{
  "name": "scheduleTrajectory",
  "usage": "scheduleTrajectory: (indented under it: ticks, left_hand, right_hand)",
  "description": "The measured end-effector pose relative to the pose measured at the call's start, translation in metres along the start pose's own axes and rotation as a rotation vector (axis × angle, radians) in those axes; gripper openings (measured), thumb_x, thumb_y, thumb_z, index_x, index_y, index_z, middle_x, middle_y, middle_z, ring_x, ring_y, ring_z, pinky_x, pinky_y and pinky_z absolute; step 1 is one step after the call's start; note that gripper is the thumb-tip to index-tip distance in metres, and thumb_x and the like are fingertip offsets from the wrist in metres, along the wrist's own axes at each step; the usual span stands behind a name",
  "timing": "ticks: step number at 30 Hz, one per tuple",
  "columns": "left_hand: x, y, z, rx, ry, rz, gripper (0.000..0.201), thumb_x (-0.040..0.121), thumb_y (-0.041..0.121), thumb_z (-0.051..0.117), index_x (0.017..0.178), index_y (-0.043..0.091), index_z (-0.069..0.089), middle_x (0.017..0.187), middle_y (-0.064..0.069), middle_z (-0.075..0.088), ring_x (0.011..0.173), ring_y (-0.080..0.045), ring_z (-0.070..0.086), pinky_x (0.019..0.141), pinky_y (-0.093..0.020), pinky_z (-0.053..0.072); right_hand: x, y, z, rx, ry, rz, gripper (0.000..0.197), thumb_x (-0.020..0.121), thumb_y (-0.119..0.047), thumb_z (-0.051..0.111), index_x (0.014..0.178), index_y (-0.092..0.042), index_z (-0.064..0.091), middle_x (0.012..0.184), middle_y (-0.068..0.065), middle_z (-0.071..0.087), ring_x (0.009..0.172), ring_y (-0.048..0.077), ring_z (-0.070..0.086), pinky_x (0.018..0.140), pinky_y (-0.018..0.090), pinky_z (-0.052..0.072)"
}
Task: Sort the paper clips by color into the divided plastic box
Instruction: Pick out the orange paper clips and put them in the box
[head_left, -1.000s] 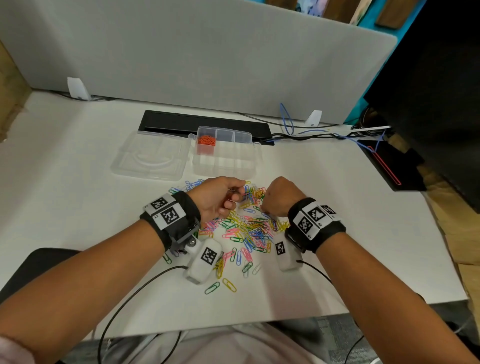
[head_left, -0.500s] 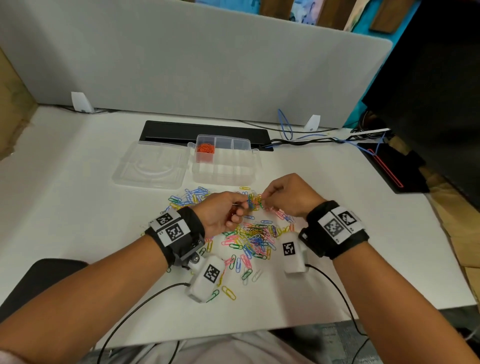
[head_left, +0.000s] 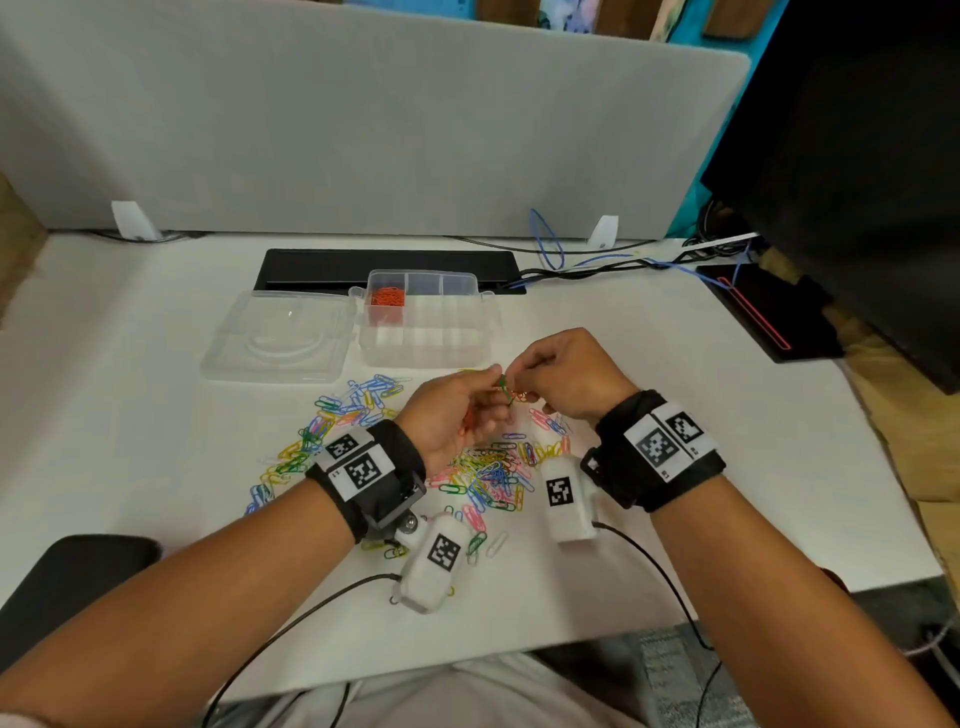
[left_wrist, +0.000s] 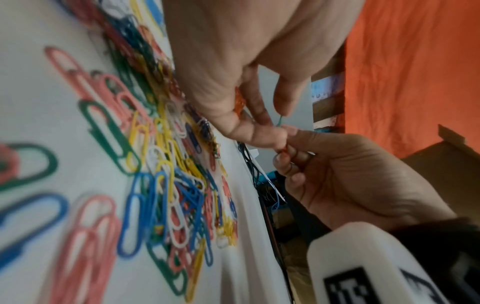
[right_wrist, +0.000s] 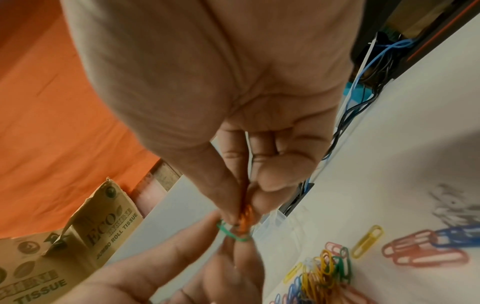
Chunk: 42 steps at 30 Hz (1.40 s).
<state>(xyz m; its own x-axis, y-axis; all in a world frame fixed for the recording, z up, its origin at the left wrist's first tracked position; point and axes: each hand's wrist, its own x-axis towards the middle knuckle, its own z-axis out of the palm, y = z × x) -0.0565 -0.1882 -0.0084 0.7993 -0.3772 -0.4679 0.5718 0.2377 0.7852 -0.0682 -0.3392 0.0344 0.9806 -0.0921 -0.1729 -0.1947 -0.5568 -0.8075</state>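
Loose paper clips of many colours lie in a heap on the white desk. Beyond the heap stands the clear divided box, with orange clips in its far-left compartment. Both hands meet just above the heap's far side. My left hand pinches a green clip between thumb and forefinger, and a few orange clips sit in its palm. My right hand pinches a small bunch of orange clips that touches the green one. Whether the green and orange clips are hooked together is unclear.
The box's clear lid lies open flat to its left. A black tray and cables run along the back by the grey divider. A dark pad lies at the right.
Both hands have lifted off the heap and come together, fingertips meeting above its far side. The left hand now pinches a green clip against the right hand's orange bunch.
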Motion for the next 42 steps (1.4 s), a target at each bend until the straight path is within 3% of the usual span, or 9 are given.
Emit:
scheduleTrajectory:
  ticks: [6,11,17,23,26,29,33,38,42]
  left_hand:
    - [0.008,0.010,-0.010,0.147,0.114,0.093,0.007,0.094,0.011,0.062,0.094,0.005,0.064,0.071,-0.003,0.051,0.052,-0.009,0.037,0.040,-0.016,0.032]
    - [0.011,0.015,-0.014,0.192,0.055,-0.026,0.027,0.093,0.035,0.063,0.100,0.009,0.060,0.063,0.002,0.045,0.045,-0.006,0.028,0.035,-0.016,0.021]
    - [0.008,0.016,-0.015,0.177,0.022,0.028,0.019,0.096,0.022,0.061,0.105,0.006,0.064,0.065,0.002,0.046,0.043,-0.005,0.029,0.034,-0.015,0.020]
    - [0.008,0.019,-0.016,0.221,0.118,-0.072,0.038,0.094,0.047,0.057,0.083,0.013,0.048,0.059,0.001,0.041,0.038,-0.008,0.034,0.031,-0.016,0.026]
    - [0.000,0.014,-0.001,0.063,-0.010,-0.172,0.036,0.102,0.040,0.042,0.092,0.008,0.057,0.065,-0.006,0.059,0.047,-0.013,0.057,0.034,-0.017,0.042]
    - [0.002,0.011,0.006,0.033,-0.053,-0.187,0.031,0.102,0.029,0.044,0.075,0.015,0.048,0.055,0.002,0.043,0.038,-0.006,0.038,0.030,-0.013,0.024]
    - [0.008,0.012,0.004,0.445,0.000,-0.080,0.035,0.099,0.033,0.052,0.069,0.017,0.047,0.050,0.005,0.027,0.037,-0.007,0.017,0.034,-0.015,0.011]
    - [0.004,0.010,0.008,1.071,-0.151,0.126,0.012,0.088,0.022,0.069,0.093,0.014,0.075,0.077,0.009,0.066,0.067,-0.003,0.057,0.055,-0.007,0.040]
    - [0.005,0.009,0.011,1.432,-0.186,0.175,0.021,0.086,0.019,0.072,0.107,0.024,0.072,0.095,0.011,0.062,0.077,-0.001,0.053,0.070,-0.008,0.039]
  right_hand:
    - [0.001,0.005,-0.001,0.031,0.010,0.040,0.010,0.083,0.001,0.069,0.077,-0.005,0.073,0.074,0.014,0.068,0.063,0.017,0.060,0.055,0.028,0.051]
    - [0.002,0.002,0.001,0.076,0.038,0.010,0.007,0.084,0.001,0.069,0.080,-0.003,0.074,0.075,0.012,0.069,0.063,0.015,0.060,0.056,0.026,0.052]
    - [0.003,0.004,0.001,0.052,0.031,-0.053,0.023,0.085,0.002,0.068,0.071,-0.016,0.071,0.072,0.007,0.069,0.067,0.018,0.063,0.060,0.028,0.055]
    - [-0.001,0.001,0.007,0.137,0.086,-0.133,0.017,0.080,0.002,0.075,0.072,-0.010,0.068,0.078,0.023,0.070,0.062,0.022,0.062,0.058,0.031,0.056]
    - [-0.003,-0.001,0.014,0.103,0.034,-0.185,0.015,0.081,-0.003,0.075,0.070,-0.012,0.071,0.069,0.006,0.070,0.058,0.009,0.061,0.061,0.027,0.055]
    - [-0.006,0.009,0.009,-0.018,0.139,-0.237,0.012,0.084,-0.013,0.075,0.072,-0.013,0.075,0.065,-0.006,0.068,0.056,-0.001,0.057,0.061,0.019,0.047]
    - [-0.014,0.033,0.000,-0.281,-0.087,-0.038,0.013,0.079,-0.018,0.079,0.070,-0.010,0.074,0.065,0.000,0.070,0.057,0.009,0.058,0.063,0.028,0.051]
    - [-0.018,0.048,0.006,-0.480,-0.196,0.056,0.014,0.077,-0.021,0.079,0.066,-0.021,0.071,0.067,-0.004,0.066,0.068,0.013,0.060,0.065,0.027,0.050]
    - [-0.014,0.051,0.001,-0.468,-0.205,0.040,0.014,0.083,-0.013,0.071,0.071,-0.019,0.074,0.066,-0.006,0.066,0.063,0.008,0.057,0.059,0.021,0.045]
